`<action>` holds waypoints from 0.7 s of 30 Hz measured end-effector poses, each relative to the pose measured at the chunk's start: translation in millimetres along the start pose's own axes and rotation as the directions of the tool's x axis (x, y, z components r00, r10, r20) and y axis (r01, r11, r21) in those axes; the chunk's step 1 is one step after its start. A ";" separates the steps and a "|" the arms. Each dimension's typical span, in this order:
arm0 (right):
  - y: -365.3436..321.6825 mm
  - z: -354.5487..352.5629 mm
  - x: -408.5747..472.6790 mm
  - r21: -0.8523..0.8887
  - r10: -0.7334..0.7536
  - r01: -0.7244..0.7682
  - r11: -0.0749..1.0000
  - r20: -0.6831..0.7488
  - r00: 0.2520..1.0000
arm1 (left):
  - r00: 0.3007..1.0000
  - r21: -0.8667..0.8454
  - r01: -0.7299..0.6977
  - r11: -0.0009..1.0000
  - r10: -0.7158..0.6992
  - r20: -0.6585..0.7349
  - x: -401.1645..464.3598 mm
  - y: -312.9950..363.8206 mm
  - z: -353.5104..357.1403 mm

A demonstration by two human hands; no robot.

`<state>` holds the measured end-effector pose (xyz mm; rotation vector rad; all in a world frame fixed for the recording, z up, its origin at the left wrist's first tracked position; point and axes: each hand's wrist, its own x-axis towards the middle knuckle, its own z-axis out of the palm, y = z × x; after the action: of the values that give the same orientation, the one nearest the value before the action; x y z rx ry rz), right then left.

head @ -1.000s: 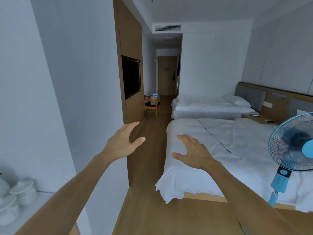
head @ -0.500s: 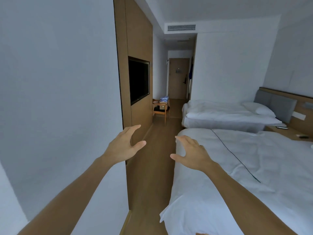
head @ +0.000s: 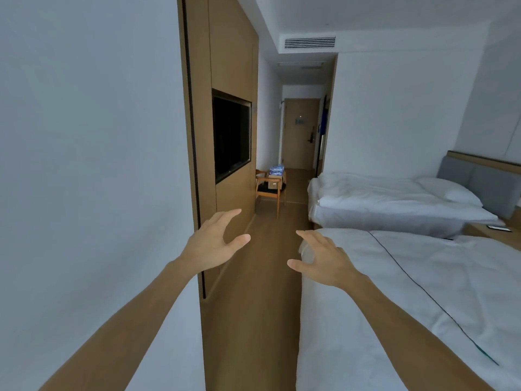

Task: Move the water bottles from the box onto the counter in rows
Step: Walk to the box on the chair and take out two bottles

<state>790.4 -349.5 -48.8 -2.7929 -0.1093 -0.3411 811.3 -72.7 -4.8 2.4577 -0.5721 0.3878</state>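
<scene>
The pack of clear water bottles with blue labels (head: pixel 276 170) sits far ahead of both hands, down the passage, on top of a pale cardboard box (head: pixel 274 182) that rests on the seat of a wooden armchair (head: pixel 269 193). At this range the bottles are small and blurred, so their number cannot be told, and whether they stand in the box or merely upon it is hard to make out. The chair stands against the wall, beyond the left hand and a little to the right of it in the picture.

The left hand (head: pixel 210 245) is held out in the air, its fingers spread and gently bent, the thumb pointing toward the other hand; it has hold of nothing. The right hand (head: pixel 324 259) is raised the same way, fingers loose and splayed, thumb turned inward, likewise empty. The two are apart, with the brown wooden floor (head: pixel 262 277) of the passage showing between them.

Just beyond the left hand rises a tall wood-panelled wall unit (head: pixel 225 66) with a dark flat screen (head: pixel 231 136) set into it, and to the left of that arm is a plain white wall (head: pixel 90 165). Under and beside the right hand lies the near bed with white linen (head: pixel 408 292), its corner just behind the fingers. Further off on that side is a second white bed (head: pixel 394 201) with a pillow and a grey padded headboard (head: pixel 485 179). Straight ahead past the chair, at the end of the passage, stands a closed wooden door (head: pixel 301 134).
</scene>
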 end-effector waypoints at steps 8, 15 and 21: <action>30.5 20.3 151.1 -0.022 0.078 -0.079 0.997 -0.007 0.997 | 0.997 -0.043 -0.068 0.997 0.070 0.035 160.7 -66.0 29.6; 80.3 58.9 273.1 -0.033 0.111 -0.111 0.993 -0.001 0.994 | 0.993 -0.072 -0.077 0.994 0.083 0.084 286.2 -117.8 86.1; 138.6 84.1 395.8 -0.019 0.098 -0.098 0.995 -0.009 0.995 | 0.994 -0.066 -0.080 0.995 0.084 0.063 412.2 -151.0 140.1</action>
<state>1208.1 -438.7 -71.3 -2.8034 0.0328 -0.3312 1260.6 -172.7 -24.9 2.3990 -0.7039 0.3179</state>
